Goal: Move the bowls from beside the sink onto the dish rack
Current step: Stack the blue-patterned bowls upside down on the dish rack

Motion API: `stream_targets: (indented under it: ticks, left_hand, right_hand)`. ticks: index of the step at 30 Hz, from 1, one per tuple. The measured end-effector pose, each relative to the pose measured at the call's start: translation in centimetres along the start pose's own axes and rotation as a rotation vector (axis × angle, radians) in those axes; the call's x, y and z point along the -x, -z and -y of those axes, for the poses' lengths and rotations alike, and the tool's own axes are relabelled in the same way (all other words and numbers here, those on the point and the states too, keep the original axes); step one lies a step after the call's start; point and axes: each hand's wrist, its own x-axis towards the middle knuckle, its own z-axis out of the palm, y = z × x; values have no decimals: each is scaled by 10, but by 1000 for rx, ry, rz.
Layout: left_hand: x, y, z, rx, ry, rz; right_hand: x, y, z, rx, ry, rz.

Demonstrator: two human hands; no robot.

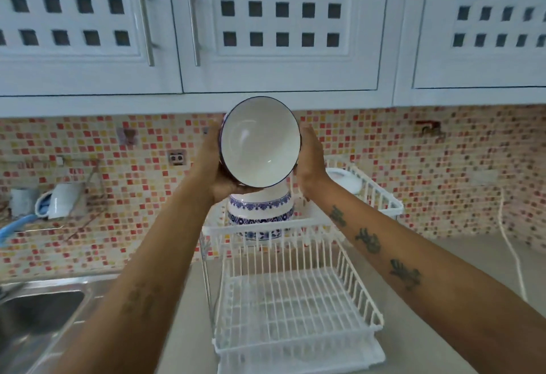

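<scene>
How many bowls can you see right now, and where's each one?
3, maybe more hidden. One bowl is held tilted in both hands above the dish rack. Two patterned bowls appear stacked upside down on the rack's upper tier, directly below it.

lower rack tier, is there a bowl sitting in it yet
No, the lower tier shows only bare white wire, while the stacked bowls sit on the upper tier and both hands hold another bowl above them.

Kitchen wall is covered in tiny mosaic tiles (384, 149), mostly cream with red and orange squares mixed in. Above hang white cupboards (280, 25) with square cutouts and long metal handles (193, 16). There's a wall socket (177, 158) on the tiles and a pale grey countertop (437, 282) below.
</scene>
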Motion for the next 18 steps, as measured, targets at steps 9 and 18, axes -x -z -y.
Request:
stream_targets:
  ticks: [9, 18]
  left_hand:
    - [-8, 3, 19, -862, -734, -222]
    - [-32, 26, 57, -1223, -837, -204]
  right_hand:
    - [-23, 20, 3, 158, -284, 178]
    - [-8, 17, -30, 298, -343, 225]
